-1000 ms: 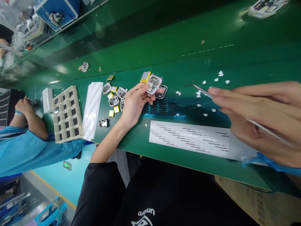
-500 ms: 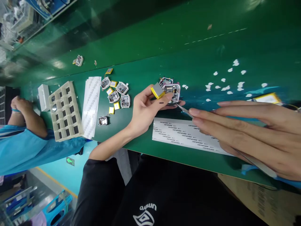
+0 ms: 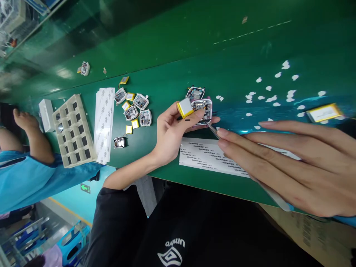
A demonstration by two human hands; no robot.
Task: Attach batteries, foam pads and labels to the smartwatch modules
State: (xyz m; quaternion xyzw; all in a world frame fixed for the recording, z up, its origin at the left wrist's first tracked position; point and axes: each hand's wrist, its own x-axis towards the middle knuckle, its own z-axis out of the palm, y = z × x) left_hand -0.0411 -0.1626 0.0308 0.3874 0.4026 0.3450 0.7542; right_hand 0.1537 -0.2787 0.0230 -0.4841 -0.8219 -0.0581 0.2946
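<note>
My left hand (image 3: 172,129) is closed around a small open device housing (image 3: 207,111) with a white rim and a circuit board inside. A yellow-edged battery (image 3: 185,107) sticks out above its fingers, beside the housing. My right hand (image 3: 283,163) pinches metal tweezers (image 3: 213,128) between thumb and fingertips, its other fingers stretched out. The tips of the tweezers touch or nearly touch the housing's lower edge. Another open housing (image 3: 195,92) lies just behind the held one. Beneath my right hand is a printed white sheet (image 3: 203,154).
Several open housings (image 3: 130,112) with yellow batteries lie to the left, near white printed strips (image 3: 104,122) and a beige compartment tray (image 3: 75,135). White stickers (image 3: 271,99) and a larger battery (image 3: 325,112) are on the right. A co-worker's arm (image 3: 36,137) rests at far left.
My right hand and the tweezers have shifted slightly left, uncovering more of the larger battery. The co-worker's hands have moved apart or turned. My left hand keeps hold of the housing.
</note>
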